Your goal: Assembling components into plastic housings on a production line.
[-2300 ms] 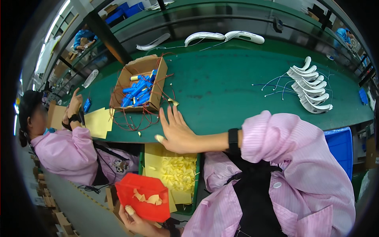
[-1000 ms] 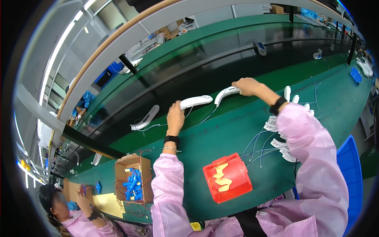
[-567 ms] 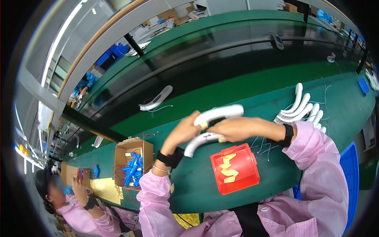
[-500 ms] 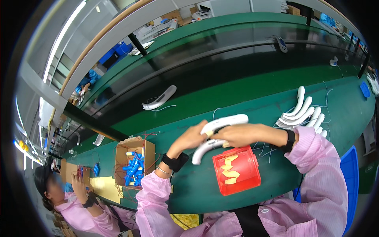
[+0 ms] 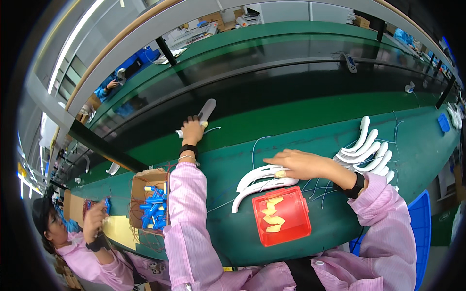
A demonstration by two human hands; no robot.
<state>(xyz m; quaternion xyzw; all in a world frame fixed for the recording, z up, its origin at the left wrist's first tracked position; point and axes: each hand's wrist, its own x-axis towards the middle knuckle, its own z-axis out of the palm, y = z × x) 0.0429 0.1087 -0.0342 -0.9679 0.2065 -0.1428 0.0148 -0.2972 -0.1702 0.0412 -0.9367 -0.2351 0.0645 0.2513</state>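
My left hand (image 5: 192, 132) reaches far out to a pale grey-white curved shell (image 5: 208, 108) at the belt's near edge. Its fingers lie over the shell's middle, and a yellow cover shows on the thumb. Fingers stretched leftward, my right hand (image 5: 298, 164) is open over the right end of a white curved shell (image 5: 247, 180). Its yellow-covered thumb touches that area. A second white curved shell (image 5: 239, 200) lies just nearer, with thin wires around both. Closer to me is a red box (image 5: 258, 234) holding folded yellow strips (image 5: 273, 217).
Several white curved shells (image 5: 365, 155) lie fanned at right with loose wires. A cardboard box (image 5: 139, 184) of blue cylinders stands left, near a co-worker (image 5: 99, 264) in pink. A dark conveyor belt (image 5: 272, 80) runs behind, and a metal frame post (image 5: 104, 148) rises at left.
My left hand has left the shells in front of me and stretched forward left to the shell by the belt. My right hand now lies flatter over the upper shell, which is lowered.
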